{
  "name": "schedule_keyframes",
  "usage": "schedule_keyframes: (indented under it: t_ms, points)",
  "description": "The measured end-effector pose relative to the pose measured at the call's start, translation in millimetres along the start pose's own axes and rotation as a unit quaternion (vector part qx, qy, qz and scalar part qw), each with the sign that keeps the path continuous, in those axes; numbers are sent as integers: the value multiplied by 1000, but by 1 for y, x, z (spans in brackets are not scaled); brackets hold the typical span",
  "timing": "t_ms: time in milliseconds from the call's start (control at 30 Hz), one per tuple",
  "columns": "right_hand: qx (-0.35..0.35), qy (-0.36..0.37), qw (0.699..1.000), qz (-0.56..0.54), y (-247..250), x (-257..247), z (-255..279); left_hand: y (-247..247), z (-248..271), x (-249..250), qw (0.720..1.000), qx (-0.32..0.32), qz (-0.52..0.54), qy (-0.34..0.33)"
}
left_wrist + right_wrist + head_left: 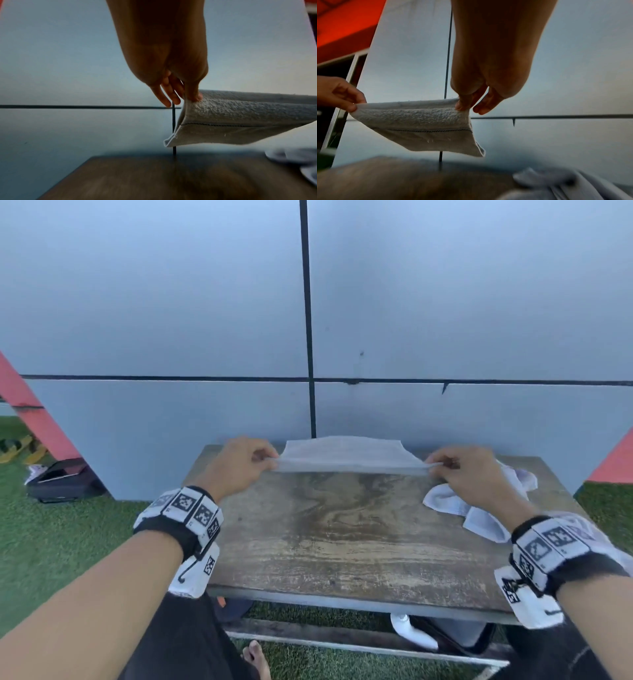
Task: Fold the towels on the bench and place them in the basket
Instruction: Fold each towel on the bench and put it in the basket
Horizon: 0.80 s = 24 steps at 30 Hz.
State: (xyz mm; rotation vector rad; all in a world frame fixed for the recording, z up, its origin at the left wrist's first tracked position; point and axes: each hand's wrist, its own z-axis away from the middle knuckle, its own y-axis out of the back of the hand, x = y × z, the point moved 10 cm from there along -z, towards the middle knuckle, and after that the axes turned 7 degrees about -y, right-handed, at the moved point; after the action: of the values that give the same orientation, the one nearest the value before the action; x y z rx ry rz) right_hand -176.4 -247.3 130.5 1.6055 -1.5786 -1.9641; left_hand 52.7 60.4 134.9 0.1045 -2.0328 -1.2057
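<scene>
A small white towel (346,455) hangs doubled over, stretched in the air above the far part of the wooden bench (342,535). My left hand (239,463) pinches its left end and my right hand (462,470) pinches its right end. The left wrist view shows the thumb and fingers of my left hand (190,94) clamped on the towel (240,119) at its top corner. In the right wrist view my right hand (465,104) pinches the towel (419,125) at its right corner, and my left hand (346,100) holds the other end. No basket is in view.
Crumpled white towels (479,508) lie on the bench's right side under my right forearm. A grey panelled wall (308,320) stands just behind the bench. Green turf surrounds it, with a dark bag (65,477) on the ground at left and items under the bench (428,635).
</scene>
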Motion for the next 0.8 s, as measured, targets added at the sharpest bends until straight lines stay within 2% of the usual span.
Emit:
schedule_keyframes:
  t_ms: [100,200,267,333,400,467,633,800]
  points:
    - [-143,-16,989,44,-64,44,38,-60,43,-32,988,-151,-24,34]
    - [-260,-42,962,78,-105,69,65,-99,82,-42,951,-296,-61,66]
    - [-319,-52,942,87,-118,74,75,-112,100,-50,923,-365,-50,106]
    - [-368,-63,924,78,-124,77,79,-117,109,-53,908,-397,-14,131]
    - [-389,-63,917,58,-125,76,75,-114,105,-57,912,-385,-18,139]
    - [-369,-62,927,37,-122,74,61,-107,93,-61,928,-344,-32,135]
    - [-220,-69,973,-27,-110,72,10,-93,54,-67,975,-187,-14,117]
    - [-138,-67,987,-41,-113,66,-27,-96,23,-80,986,-101,-23,132]
